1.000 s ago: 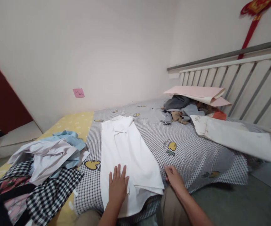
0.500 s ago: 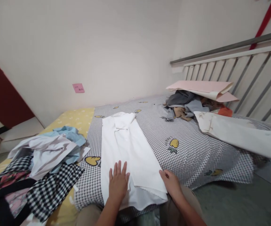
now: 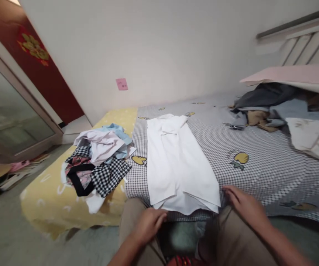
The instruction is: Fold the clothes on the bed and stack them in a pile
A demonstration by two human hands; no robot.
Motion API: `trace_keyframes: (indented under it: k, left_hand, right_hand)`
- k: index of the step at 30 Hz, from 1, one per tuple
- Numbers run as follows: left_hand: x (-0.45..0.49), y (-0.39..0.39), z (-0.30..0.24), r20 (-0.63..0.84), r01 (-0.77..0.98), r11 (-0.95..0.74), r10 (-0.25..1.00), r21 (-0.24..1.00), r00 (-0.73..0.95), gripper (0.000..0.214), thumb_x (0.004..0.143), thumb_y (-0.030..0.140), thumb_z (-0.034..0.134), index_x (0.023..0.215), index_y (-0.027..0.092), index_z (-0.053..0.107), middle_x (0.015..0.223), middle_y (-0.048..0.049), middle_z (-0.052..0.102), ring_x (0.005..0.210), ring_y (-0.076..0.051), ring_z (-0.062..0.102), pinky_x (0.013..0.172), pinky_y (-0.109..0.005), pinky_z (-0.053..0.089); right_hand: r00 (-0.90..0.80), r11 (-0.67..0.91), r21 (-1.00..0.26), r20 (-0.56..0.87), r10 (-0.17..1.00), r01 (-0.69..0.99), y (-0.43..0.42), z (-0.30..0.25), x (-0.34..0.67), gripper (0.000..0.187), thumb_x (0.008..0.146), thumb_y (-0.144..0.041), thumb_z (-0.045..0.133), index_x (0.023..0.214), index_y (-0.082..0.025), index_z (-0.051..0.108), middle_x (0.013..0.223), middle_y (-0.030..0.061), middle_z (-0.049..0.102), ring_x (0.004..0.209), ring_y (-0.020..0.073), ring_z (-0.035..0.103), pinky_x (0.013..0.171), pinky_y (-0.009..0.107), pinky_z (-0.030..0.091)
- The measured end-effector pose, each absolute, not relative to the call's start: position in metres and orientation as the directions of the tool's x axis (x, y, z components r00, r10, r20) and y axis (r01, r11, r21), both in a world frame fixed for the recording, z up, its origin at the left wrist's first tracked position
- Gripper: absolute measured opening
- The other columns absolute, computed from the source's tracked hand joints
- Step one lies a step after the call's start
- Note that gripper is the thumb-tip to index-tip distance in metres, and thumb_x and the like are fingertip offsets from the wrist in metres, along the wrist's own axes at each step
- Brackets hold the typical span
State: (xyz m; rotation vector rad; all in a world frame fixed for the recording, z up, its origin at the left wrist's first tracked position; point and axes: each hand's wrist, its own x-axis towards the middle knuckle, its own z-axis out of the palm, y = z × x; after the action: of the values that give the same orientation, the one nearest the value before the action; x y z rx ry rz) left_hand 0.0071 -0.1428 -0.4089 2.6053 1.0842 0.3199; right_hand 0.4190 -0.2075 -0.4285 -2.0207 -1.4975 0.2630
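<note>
A white garment that looks like a shirt (image 3: 187,159) lies lengthwise on the checked bedding, its sides folded in and its hem near the bed's front edge. Just below the hem's left corner is my left hand (image 3: 150,224), fingers loosely curved and the thumb a little apart, holding nothing I can see. My right hand (image 3: 241,203) is beside the garment's lower right corner, separated from it by a small gap. Its fingers point left, loosely bent, with nothing visible in them.
On the yellow bedding (image 3: 45,199) at left sits a heap of clothes (image 3: 104,147), white, light blue and black-checked. Dark and grey clothes (image 3: 270,98) lie at right under a pink sheet (image 3: 295,74). A railing (image 3: 306,46) stands behind them. My knees are against the bed's front.
My left hand has come off the garment and drawn back to below its hem. My right hand has left the garment's right edge. The view has swung left.
</note>
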Motion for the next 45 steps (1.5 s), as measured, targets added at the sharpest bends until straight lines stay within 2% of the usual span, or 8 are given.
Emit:
trace_keyframes:
  k: [4, 8, 20, 23, 26, 30, 34, 45]
  left_hand:
    - [-0.051, -0.117, -0.39, 0.339, 0.872, -0.479, 0.841, 0.101, 0.422, 0.044, 0.102, 0.02, 0.034, 0.133, 0.027, 0.065, 0.124, -0.0075, 0.074, 0.114, -0.021, 0.068, 0.104, -0.037, 0.052]
    - [-0.062, -0.09, -0.386, 0.38, 0.795, -0.558, 0.7, -0.238, 0.605, 0.07, 0.094, 0.003, 0.038, 0.15, 0.045, 0.041, 0.157, -0.0003, 0.048, 0.148, -0.026, 0.038, 0.125, -0.058, 0.02]
    - [-0.027, -0.053, -0.392, 0.271, 0.293, -0.762, 0.16, -0.577, 0.949, 0.05, 0.098, 0.011, 0.047, 0.144, 0.029, 0.052, 0.164, -0.0001, 0.037, 0.154, -0.021, 0.026, 0.128, -0.056, -0.001]
    - [-0.022, -0.046, -0.378, 0.276, 0.224, -0.901, 0.123, -0.373, 0.953, 0.036, 0.096, 0.009, 0.053, 0.126, 0.025, 0.064, 0.145, -0.0011, 0.062, 0.14, -0.018, 0.05, 0.13, -0.049, 0.005]
    - [-0.002, -0.03, -0.353, 0.319, 0.268, -0.949, 0.309, 0.165, 0.896, 0.03, 0.096, 0.013, 0.052, 0.117, 0.026, 0.069, 0.114, -0.0001, 0.078, 0.108, -0.015, 0.071, 0.126, -0.045, 0.027]
    - [0.038, 0.017, -0.301, -0.063, 0.343, -0.273, 0.694, 0.899, 0.717, 0.024, 0.094, 0.026, 0.055, 0.096, 0.02, 0.078, 0.102, -0.0057, 0.08, 0.102, -0.022, 0.073, 0.098, -0.035, 0.055]
    - [0.069, 0.077, -0.284, -0.411, 0.077, 0.414, 0.831, 0.907, 0.376, 0.024, 0.084, 0.024, 0.07, 0.106, 0.014, 0.071, 0.095, -0.0092, 0.079, 0.084, -0.021, 0.074, 0.08, -0.029, 0.059]
    - [0.034, 0.069, -0.332, -0.371, 0.083, 0.362, 0.893, 0.929, 0.256, 0.08, 0.084, 0.037, 0.074, 0.15, 0.018, 0.033, 0.111, -0.0114, 0.072, 0.098, -0.022, 0.07, 0.093, -0.035, 0.055]
  right_hand:
    - [0.128, -0.015, -0.239, 0.466, 0.876, 0.971, -0.196, -0.41, 0.436, 0.047, 0.091, -0.024, 0.041, 0.131, -0.027, 0.065, 0.144, 0.0138, 0.059, 0.133, 0.0359, 0.052, 0.111, 0.063, 0.035]
    - [-0.165, 0.221, -0.108, 0.384, 0.908, 0.969, -0.169, -0.399, 0.435, 0.062, 0.088, -0.007, 0.041, 0.14, -0.035, 0.058, 0.16, 0.0028, 0.044, 0.154, 0.0314, 0.022, 0.121, 0.069, 0.007]
    - [-0.541, 0.565, -0.108, 0.186, 0.82, 0.818, -0.126, -0.411, 0.416, 0.057, 0.098, -0.027, 0.054, 0.15, -0.049, 0.043, 0.16, -0.0011, 0.043, 0.15, 0.0283, 0.034, 0.12, 0.058, 0.029]
    - [-0.491, 0.473, -0.371, 0.053, 0.87, 0.799, -0.118, -0.389, 0.419, 0.037, 0.096, -0.041, 0.057, 0.132, -0.044, 0.065, 0.154, 0.0012, 0.051, 0.149, 0.0336, 0.035, 0.119, 0.063, 0.027]
    - [-0.472, 0.289, -0.662, -0.112, 0.874, 0.692, -0.099, -0.342, 0.423, 0.026, 0.092, -0.041, 0.06, 0.109, -0.037, 0.079, 0.138, 0.0024, 0.067, 0.142, 0.034, 0.047, 0.119, 0.057, 0.031]
    - [-0.388, -0.096, -0.887, -0.292, 0.874, 0.452, -0.05, -0.29, 0.425, 0.018, 0.079, -0.037, 0.072, 0.086, -0.024, 0.081, 0.096, 0.0046, 0.08, 0.095, 0.0273, 0.073, 0.091, 0.04, 0.055]
    - [0.031, -0.337, -0.941, -0.337, 0.941, 0.003, 0.005, -0.3, 0.417, 0.025, 0.076, -0.042, 0.076, 0.09, -0.021, 0.072, 0.077, 0.0023, 0.074, 0.065, 0.0162, 0.064, 0.069, 0.031, 0.056]
    - [0.426, -0.324, -0.942, -0.256, 0.867, 0.092, -0.004, -0.359, 0.422, 0.058, 0.088, -0.056, 0.059, 0.137, -0.026, 0.049, 0.095, 0.0071, 0.074, 0.084, 0.0254, 0.07, 0.078, 0.038, 0.055]
